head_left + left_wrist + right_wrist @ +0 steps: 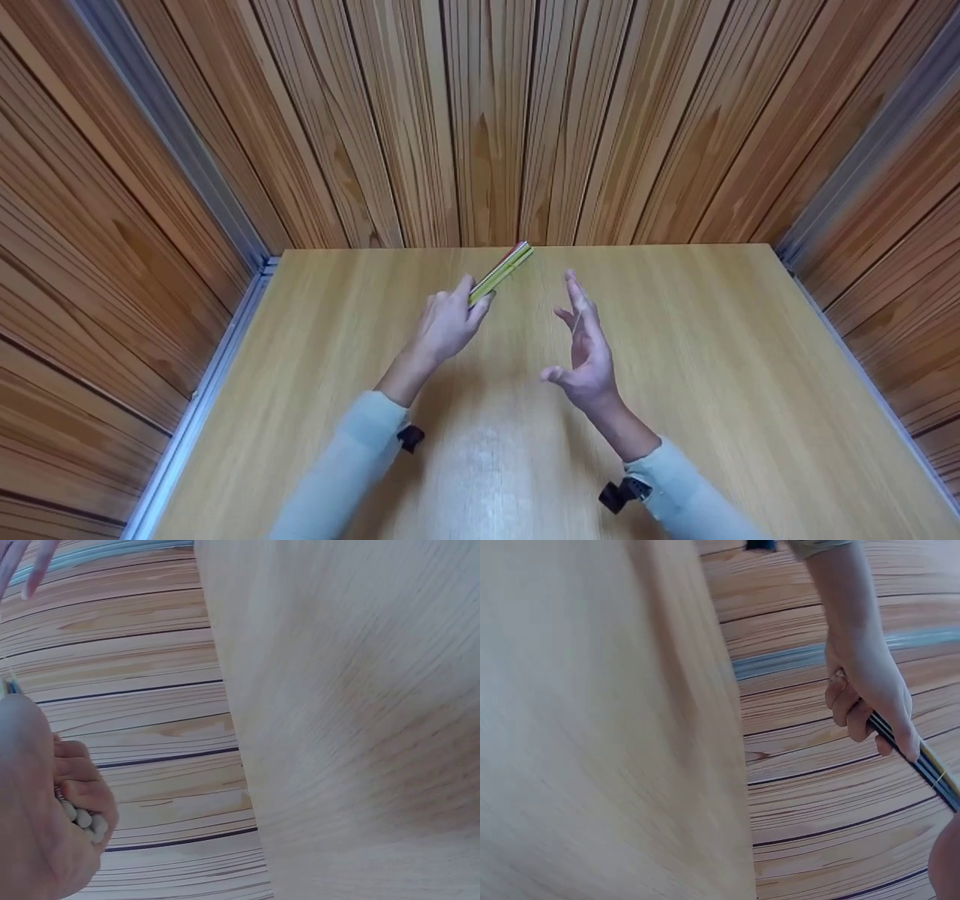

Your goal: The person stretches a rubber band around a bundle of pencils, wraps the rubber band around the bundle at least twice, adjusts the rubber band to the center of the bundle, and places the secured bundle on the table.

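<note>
A bundle of pencils [501, 274], striped and yellow-green, points up and to the right from my left hand [448, 322], which grips it. In the left wrist view, the pencils' pale rounded ends [84, 818] stick out of the curled left fingers. The right wrist view shows a thin yellowish band [939, 779] across the bundle. My right hand [590, 356] is held to the right of the bundle, apart from it in the head view, with fingers extended and thumb spread. A thin pale line, perhaps a rubber band [577, 321], crosses its fingers.
Both hands are above a light wooden table [720, 360]. Wood-plank walls [487, 135] rise behind it and at both sides, with metal rails [202, 390] along the side edges. A small black camera [624, 495] is worn at the right wrist.
</note>
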Demonstrator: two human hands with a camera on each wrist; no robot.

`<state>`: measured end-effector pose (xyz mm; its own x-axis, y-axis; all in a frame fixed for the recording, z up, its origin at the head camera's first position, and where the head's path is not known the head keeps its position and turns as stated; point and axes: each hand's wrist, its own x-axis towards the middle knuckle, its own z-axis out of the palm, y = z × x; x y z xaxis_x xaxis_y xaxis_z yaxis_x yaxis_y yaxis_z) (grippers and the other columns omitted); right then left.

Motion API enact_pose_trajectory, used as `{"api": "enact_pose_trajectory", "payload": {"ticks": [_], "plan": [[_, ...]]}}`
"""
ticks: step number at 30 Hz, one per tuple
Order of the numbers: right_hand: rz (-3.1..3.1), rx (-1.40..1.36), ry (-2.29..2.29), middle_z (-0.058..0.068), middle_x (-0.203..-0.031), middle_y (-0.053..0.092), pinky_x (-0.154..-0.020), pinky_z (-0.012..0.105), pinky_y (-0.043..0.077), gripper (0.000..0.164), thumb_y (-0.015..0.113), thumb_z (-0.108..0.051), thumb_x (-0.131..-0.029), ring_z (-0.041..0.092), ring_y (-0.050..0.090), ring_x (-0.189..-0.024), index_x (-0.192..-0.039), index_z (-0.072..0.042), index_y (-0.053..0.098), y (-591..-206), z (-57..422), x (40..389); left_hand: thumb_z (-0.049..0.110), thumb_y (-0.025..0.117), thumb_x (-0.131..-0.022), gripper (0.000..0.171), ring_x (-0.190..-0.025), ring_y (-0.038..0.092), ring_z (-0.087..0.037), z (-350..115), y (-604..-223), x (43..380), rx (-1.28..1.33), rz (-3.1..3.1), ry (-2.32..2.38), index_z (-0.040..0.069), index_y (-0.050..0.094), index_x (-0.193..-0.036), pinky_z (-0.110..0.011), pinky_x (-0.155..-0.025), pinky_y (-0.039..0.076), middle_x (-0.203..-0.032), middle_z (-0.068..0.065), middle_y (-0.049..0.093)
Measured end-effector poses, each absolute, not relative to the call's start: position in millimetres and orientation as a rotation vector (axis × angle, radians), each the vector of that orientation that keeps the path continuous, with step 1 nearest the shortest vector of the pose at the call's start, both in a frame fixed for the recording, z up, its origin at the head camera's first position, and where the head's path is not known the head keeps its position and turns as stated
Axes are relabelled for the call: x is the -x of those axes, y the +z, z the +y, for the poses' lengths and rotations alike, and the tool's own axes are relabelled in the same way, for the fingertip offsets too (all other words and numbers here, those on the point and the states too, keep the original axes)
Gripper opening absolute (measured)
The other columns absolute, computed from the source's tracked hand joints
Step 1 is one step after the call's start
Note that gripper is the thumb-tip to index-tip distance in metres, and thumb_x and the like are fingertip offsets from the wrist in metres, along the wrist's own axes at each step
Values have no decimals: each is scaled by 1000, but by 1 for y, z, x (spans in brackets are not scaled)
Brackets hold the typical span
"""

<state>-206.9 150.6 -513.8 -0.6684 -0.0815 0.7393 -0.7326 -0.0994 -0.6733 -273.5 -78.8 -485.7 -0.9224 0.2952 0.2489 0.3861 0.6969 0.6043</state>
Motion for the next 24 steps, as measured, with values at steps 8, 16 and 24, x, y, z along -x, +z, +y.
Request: {"api": "enact_pose_trajectory", "payload": {"ticks": [8,16,24], "plan": [[-1626,-876,2063,-1,-185,38,-126,33,42,120,89,-62,-90,5,34,-171,-174,2,32,-514,163,216,29,65,-114,28,-55,46,-11,-81,-487,266,645,-2606,-899,5,59,-126,-17,-50,30,-101,-19,82],[-1673,-855,2176,-13,-169,59,-117,27,50,100,90,-59,-91,4,51,-160,-167,-8,49,-510,177,222,33,76,-107,33,-56,41,-11,-85,-483,259,833,-2433,-595,5,60,-112,-18,-55,24,-72,-9,68],[-1800,-886,2088,-6,-159,68,-109,27,53,103,90,-57,-91,7,60,-149,-159,10,52,-503,184,226,49,74,-107,44,-56,35,-10,-87,-479,253,962,-2535,-528,8,60,-115,-20,-56,22,-69,-3,57]]}}
